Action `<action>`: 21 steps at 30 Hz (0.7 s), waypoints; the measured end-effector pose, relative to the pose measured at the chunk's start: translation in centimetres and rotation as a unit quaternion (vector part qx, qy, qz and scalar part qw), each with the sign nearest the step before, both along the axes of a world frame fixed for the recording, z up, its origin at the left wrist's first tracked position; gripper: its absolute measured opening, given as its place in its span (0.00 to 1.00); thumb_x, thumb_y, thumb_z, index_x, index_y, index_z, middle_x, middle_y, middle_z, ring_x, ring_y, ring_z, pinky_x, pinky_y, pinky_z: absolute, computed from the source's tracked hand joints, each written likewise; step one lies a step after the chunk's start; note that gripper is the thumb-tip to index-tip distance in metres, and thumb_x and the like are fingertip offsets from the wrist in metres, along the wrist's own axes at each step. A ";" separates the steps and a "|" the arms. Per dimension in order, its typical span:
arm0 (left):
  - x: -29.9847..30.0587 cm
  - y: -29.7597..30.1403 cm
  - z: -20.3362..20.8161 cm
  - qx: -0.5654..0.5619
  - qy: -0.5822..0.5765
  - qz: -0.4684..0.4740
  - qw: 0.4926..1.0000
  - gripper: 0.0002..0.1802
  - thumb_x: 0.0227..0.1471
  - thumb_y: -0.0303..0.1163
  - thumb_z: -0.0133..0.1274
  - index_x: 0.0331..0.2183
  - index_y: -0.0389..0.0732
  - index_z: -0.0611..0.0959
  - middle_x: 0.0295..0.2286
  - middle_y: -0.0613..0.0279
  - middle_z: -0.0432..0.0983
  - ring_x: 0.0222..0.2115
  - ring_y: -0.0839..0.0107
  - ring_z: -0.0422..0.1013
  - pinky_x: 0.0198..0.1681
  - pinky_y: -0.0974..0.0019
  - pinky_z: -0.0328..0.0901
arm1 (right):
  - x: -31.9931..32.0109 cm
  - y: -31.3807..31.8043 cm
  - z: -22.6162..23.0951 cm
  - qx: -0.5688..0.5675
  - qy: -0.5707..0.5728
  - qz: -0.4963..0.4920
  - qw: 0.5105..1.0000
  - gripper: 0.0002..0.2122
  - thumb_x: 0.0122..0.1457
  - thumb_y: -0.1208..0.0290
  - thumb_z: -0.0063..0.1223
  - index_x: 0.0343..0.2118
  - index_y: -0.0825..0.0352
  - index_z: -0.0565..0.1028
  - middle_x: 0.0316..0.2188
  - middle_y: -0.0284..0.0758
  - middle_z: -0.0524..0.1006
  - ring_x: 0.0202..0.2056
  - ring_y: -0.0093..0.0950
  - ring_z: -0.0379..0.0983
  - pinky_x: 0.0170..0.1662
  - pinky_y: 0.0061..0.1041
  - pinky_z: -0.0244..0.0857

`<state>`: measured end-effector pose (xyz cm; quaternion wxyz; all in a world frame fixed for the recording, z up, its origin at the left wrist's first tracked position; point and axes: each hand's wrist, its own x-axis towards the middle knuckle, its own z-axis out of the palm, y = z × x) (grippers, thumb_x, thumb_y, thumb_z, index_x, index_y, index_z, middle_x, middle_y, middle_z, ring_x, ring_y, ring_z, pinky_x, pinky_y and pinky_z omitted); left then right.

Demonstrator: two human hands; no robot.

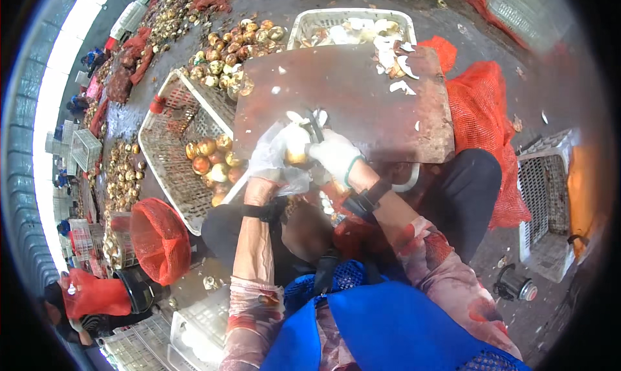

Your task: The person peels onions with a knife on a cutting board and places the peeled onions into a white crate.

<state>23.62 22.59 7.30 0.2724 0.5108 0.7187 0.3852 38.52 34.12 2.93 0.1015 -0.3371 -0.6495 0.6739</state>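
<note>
My left hand (270, 152), in a thin whitish glove, is closed around an onion (297, 152), its upper part pale and its lower part golden. In a white knit glove with a green cuff, my right hand (337, 156) grips a knife (315, 126) whose dark blade lies against the onion's right side. White peeled pieces (296, 117) show around the blade. Both hands are at the near edge of a brown wooden board (349, 93). Blur hides the knife's handle and the exact cut.
Left of the board, a white crate (155, 154) holds several onions (213, 161). Beyond it lies an onion heap (242, 44). Another crate (291, 31) with pale pieces stands behind the board. Red mesh sacks (482, 125) lie right, near a white crate (546, 203). Peel scraps (391, 60) litter the board.
</note>
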 end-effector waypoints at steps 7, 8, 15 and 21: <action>1.4 0.6 0.6 -0.013 0.161 0.029 0.986 0.25 0.59 0.35 0.49 0.53 0.29 0.71 0.48 0.48 0.75 0.48 0.65 0.71 0.53 0.67 0.64 | -1.5 0.4 -1.4 -0.031 -0.030 0.019 0.999 0.20 0.55 0.71 0.51 0.51 0.68 0.71 0.39 0.34 0.76 0.40 0.26 0.72 0.44 0.27 0.66; 2.0 0.6 1.3 -0.017 0.156 0.032 0.987 0.25 0.59 0.35 0.49 0.53 0.29 0.71 0.48 0.48 0.75 0.48 0.65 0.71 0.53 0.67 0.64 | -1.3 0.1 -0.1 -0.034 -0.054 0.017 0.998 0.21 0.55 0.71 0.51 0.53 0.68 0.71 0.39 0.35 0.76 0.41 0.27 0.72 0.45 0.27 0.66; 2.4 0.1 1.0 0.028 0.014 0.165 0.986 0.21 0.54 0.35 0.48 0.47 0.34 0.77 0.33 0.48 0.80 0.32 0.60 0.76 0.37 0.60 0.69 | -0.5 -1.7 7.4 -0.067 -0.086 -0.003 0.994 0.26 0.52 0.69 0.53 0.55 0.72 0.64 0.44 0.42 0.74 0.44 0.32 0.71 0.47 0.27 0.66; 1.8 0.1 0.3 -0.076 0.350 0.012 0.934 0.23 0.56 0.36 0.47 0.51 0.35 0.74 0.52 0.41 0.69 0.52 0.51 0.68 0.55 0.59 0.63 | -1.9 -1.0 3.4 -0.063 -0.102 -0.017 0.993 0.21 0.52 0.74 0.48 0.51 0.71 0.70 0.42 0.40 0.75 0.41 0.32 0.73 0.44 0.29 0.68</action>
